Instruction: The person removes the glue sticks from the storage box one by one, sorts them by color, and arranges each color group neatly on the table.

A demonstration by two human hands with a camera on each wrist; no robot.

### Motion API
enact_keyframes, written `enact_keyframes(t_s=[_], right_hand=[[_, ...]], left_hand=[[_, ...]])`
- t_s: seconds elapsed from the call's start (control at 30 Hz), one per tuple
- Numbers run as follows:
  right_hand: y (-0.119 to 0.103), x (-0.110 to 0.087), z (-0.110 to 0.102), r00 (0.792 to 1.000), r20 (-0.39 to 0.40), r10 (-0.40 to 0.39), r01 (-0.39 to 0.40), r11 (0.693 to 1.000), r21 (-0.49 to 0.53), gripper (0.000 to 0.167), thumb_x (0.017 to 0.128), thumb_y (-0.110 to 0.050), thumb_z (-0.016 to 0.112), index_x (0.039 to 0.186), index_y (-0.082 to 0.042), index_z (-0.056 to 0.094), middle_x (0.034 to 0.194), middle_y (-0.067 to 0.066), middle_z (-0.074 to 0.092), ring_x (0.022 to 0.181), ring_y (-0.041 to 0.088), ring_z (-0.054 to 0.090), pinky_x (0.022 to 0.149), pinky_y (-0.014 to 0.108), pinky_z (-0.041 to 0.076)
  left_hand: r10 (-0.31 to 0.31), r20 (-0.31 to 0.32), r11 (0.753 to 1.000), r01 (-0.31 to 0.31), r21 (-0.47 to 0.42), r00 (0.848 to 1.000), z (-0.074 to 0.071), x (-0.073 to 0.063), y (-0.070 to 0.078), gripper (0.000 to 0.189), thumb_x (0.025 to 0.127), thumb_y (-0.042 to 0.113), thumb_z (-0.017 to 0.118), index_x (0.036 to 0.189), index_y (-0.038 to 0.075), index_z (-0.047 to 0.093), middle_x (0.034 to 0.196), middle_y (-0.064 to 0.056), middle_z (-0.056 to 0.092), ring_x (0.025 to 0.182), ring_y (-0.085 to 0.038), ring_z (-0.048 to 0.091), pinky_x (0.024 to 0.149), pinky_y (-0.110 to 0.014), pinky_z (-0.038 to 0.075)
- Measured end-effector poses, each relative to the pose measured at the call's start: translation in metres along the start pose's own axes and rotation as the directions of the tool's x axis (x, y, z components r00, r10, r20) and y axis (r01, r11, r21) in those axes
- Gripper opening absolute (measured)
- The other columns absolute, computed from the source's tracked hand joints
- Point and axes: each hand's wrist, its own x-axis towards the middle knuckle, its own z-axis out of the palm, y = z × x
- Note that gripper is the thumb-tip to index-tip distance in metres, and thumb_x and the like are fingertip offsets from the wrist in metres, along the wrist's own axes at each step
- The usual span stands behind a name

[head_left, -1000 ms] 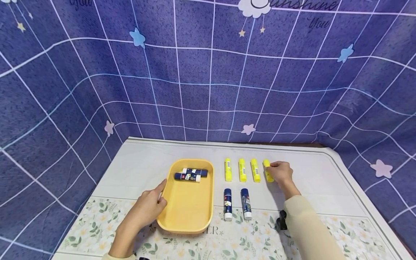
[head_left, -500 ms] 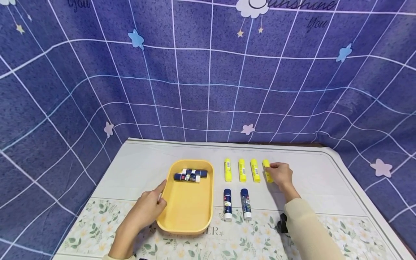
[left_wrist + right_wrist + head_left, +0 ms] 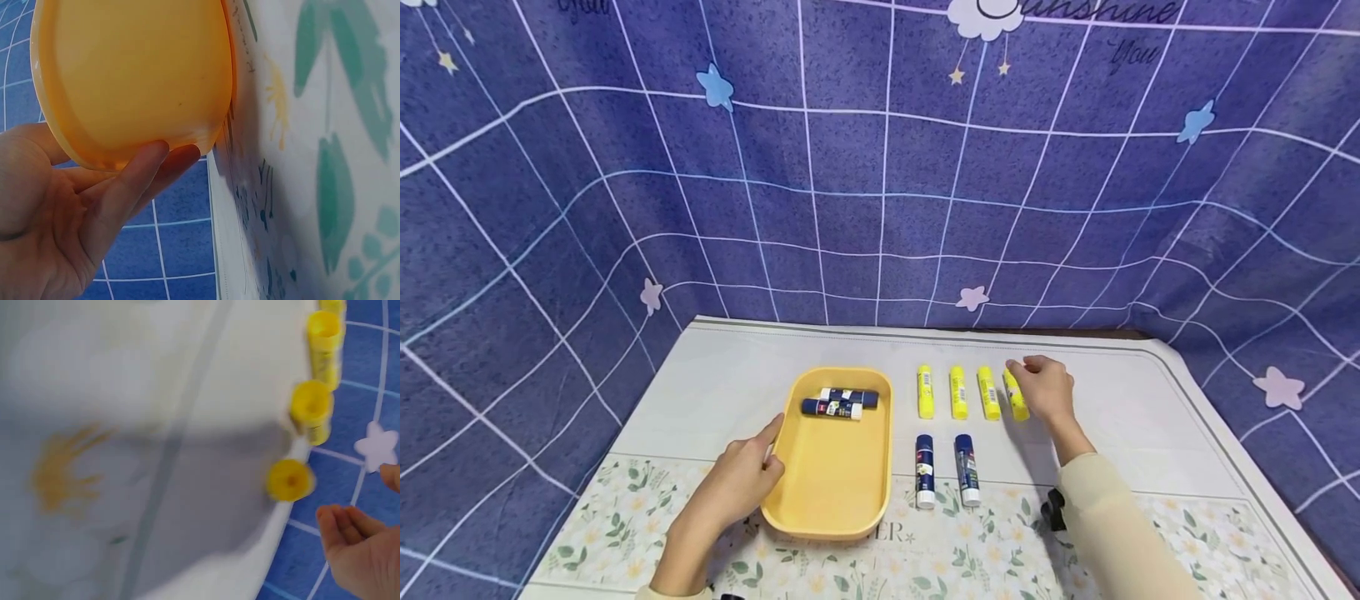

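A shallow yellow tray [image 3: 831, 475] holds two navy-and-white glue sticks [image 3: 842, 409]. My left hand [image 3: 741, 477] grips its left side, index finger along the rim; the left wrist view shows fingertips [image 3: 159, 150] against the tray wall [image 3: 137, 75]. To the right, several yellow glue sticks stand in a row. My right hand [image 3: 1045, 390] hovers at the rightmost yellow glue stick [image 3: 1017, 398], partly covering its upper end. In the right wrist view the fingers [image 3: 356, 534] are apart from that stick [image 3: 290, 481], thumb spread away.
Two more navy glue sticks [image 3: 925, 472] lie in front of the yellow row. The floral-and-white table [image 3: 737, 350] ends at a blue star-patterned curtain [image 3: 880, 208] behind. Black straps sit at my sleeves.
My right hand has let go of the rightmost yellow glue stick and shifted slightly up and back; the stick tilts a little more. The left hand stays on the tray.
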Motion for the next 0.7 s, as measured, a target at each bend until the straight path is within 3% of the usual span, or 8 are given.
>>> enact_keyframes(t_s=[0.27, 0.47, 0.7], right_hand=[[-0.051, -0.013, 0.005, 0.984, 0.139, -0.115, 0.077, 0.965, 0.252, 0.051, 0.099, -0.033, 0.067, 0.14, -0.002, 0.063, 0.13, 0.02, 0.069, 0.119, 0.031, 0.065, 0.103, 0.043, 0.052], [-0.075, -0.02, 0.018, 0.942, 0.271, -0.198, 0.063, 0.897, 0.437, 0.05, 0.099, -0.027, 0.067, 0.143, -0.003, 0.06, 0.14, 0.018, 0.064, 0.127, 0.029, 0.059, 0.111, 0.043, 0.047], [-0.092, -0.024, 0.035, 0.898, 0.354, -0.26, 0.022, 0.832, 0.555, 0.053, 0.097, -0.022, 0.071, 0.143, 0.0, 0.058, 0.141, 0.021, 0.061, 0.124, 0.024, 0.062, 0.112, 0.038, 0.047]], left_hand=[[-0.004, 0.008, 1.0, 0.004, -0.004, 1.0, 0.0, 0.001, 0.0, 0.068, 0.095, 0.009, 0.053, 0.16, 0.003, 0.034, 0.058, 0.001, 0.047, 0.044, -0.008, 0.038, 0.042, -0.023, 0.038], [-0.007, 0.008, 1.0, 0.007, -0.005, 1.0, 0.0, 0.001, 0.0, 0.068, 0.095, 0.009, 0.053, 0.161, 0.003, 0.034, 0.057, 0.002, 0.046, 0.044, -0.008, 0.036, 0.042, -0.023, 0.036], [-0.009, 0.009, 1.0, 0.009, -0.008, 1.0, -0.001, 0.0, 0.002, 0.068, 0.095, 0.008, 0.054, 0.16, 0.004, 0.034, 0.056, 0.001, 0.047, 0.044, -0.008, 0.038, 0.042, -0.023, 0.037]])
